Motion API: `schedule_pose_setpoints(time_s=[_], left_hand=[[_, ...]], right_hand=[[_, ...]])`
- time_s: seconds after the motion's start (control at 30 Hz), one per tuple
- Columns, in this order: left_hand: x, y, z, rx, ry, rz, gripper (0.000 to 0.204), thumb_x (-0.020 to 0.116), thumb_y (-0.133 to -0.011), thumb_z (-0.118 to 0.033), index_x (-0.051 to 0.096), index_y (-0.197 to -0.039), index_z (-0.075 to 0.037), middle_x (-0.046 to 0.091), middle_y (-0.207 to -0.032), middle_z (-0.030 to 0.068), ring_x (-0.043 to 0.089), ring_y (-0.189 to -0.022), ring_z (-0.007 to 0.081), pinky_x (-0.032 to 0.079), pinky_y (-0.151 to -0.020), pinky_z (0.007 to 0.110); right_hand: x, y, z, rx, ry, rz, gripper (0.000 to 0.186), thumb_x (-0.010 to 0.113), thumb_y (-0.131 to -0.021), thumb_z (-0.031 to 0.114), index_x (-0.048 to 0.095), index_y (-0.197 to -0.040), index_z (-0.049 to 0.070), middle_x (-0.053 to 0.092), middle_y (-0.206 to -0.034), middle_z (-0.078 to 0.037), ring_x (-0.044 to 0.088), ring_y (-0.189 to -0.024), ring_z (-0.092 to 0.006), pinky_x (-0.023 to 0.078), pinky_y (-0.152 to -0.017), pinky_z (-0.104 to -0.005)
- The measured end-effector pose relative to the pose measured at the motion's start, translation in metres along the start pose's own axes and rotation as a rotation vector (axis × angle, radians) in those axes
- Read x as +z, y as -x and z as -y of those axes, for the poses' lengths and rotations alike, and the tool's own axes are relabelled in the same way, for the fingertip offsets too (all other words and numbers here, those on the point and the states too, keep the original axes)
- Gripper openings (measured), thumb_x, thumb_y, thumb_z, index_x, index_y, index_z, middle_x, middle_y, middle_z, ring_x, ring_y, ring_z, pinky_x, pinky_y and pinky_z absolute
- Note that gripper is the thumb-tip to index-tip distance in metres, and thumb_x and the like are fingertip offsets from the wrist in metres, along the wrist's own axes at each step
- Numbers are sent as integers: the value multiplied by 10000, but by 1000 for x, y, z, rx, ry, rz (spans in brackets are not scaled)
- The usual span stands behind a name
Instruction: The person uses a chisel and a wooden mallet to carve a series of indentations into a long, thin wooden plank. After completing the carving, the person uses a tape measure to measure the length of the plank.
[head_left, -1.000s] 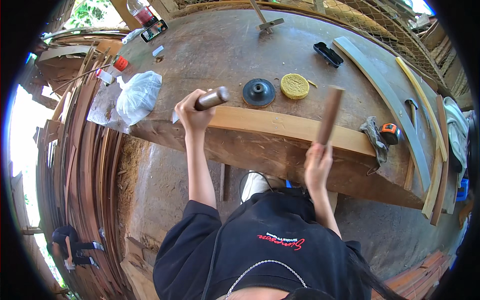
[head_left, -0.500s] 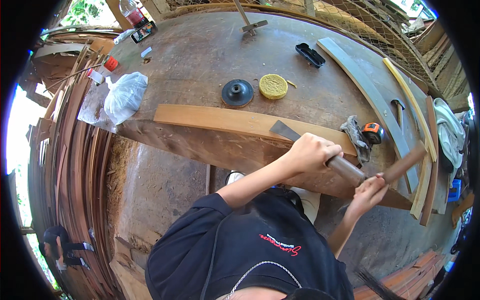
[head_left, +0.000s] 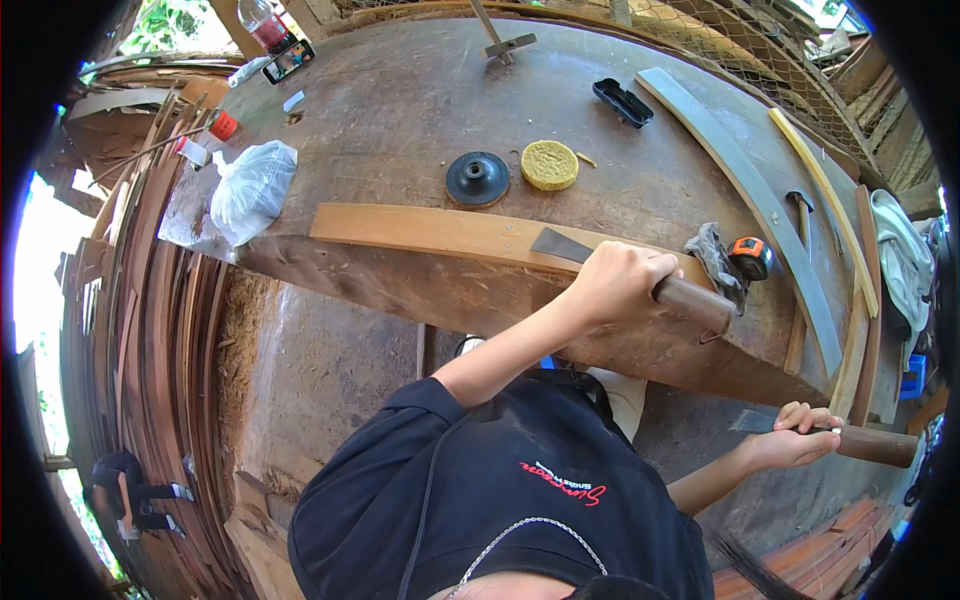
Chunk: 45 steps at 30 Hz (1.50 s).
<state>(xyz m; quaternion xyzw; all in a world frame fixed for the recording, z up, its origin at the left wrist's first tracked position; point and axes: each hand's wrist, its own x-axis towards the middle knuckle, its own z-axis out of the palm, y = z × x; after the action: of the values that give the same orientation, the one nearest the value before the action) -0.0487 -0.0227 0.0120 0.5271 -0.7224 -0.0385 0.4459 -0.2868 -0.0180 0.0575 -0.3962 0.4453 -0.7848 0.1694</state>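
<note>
My left hand [head_left: 620, 280] is closed around a wide-bladed chisel, its wooden handle [head_left: 697, 301] pointing right and its flat steel blade [head_left: 555, 244] lying over a long light-brown plank [head_left: 410, 225] along the bench's front edge. My right hand [head_left: 795, 437] grips a second bladed tool beyond the bench's near edge, low on the right, its blade [head_left: 757, 421] pointing left and its thick wooden handle [head_left: 880, 447] pointing right. A grey cloth [head_left: 712, 255] and an orange-black tape measure [head_left: 750, 258] lie near the plank's right end.
The bench [head_left: 380, 120] holds a black disc [head_left: 478, 190], yellow pad [head_left: 549, 165], black case [head_left: 622, 103], bagged item [head_left: 250, 195], hammer [head_left: 800, 230] and long strips [head_left: 740, 180]. Stacked boards [head_left: 150, 350] line the left, where another person [head_left: 125, 485] bends low.
My left hand swung rightward, laying the chisel blade over the plank, then rose slightly. My right hand moved right and down, turning its tool from upright to roughly horizontal.
</note>
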Motion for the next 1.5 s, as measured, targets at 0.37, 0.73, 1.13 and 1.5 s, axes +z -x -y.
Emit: schedule_pose_setpoints(time_s=[0.37, 0.73, 1.13, 1.5], left_hand=[[-10, 6, 18, -76, -79, -6, 189, 662, -578, -167, 584, -732, -91, 590, -641, 89, 596, -611, 246, 462, -534, 347], [-35, 4, 25, -111, 10, -160, 142, 643, -681, -153, 562, -616, -56, 506, -521, 126, 528, -481, 280, 396, -453, 336], [-30, 10, 30, -158, -41, -88, 90, 644, -612, -129, 595, -670, -82, 551, -572, 109, 555, -537, 281, 430, -491, 341], [-22, 11, 36, -177, -166, -20, 154, 641, -554, -139, 611, -701, -102, 573, -600, 101, 574, -570, 276, 447, -504, 344]], right_hand=[[12, 27, -11, 59, -245, 154, 479, 317, -831, 606, 378, -851, 132, 251, -545, 31, 221, -382, -41, 190, -334, -183], [31, 110, -38, 525, -237, 502, 367, 347, -898, 462, 391, -902, 99, 308, -550, 39, 250, -361, -29, 194, -330, -179], [31, 124, -28, 483, -138, 615, 379, 346, -900, 456, 353, -808, 88, 314, -552, 31, 249, -385, -34, 214, -351, -192], [24, 136, -36, 556, -28, 784, 360, 347, -907, 441, 394, -923, 84, 342, -568, 31, 263, -380, -25, 236, -342, -180]])
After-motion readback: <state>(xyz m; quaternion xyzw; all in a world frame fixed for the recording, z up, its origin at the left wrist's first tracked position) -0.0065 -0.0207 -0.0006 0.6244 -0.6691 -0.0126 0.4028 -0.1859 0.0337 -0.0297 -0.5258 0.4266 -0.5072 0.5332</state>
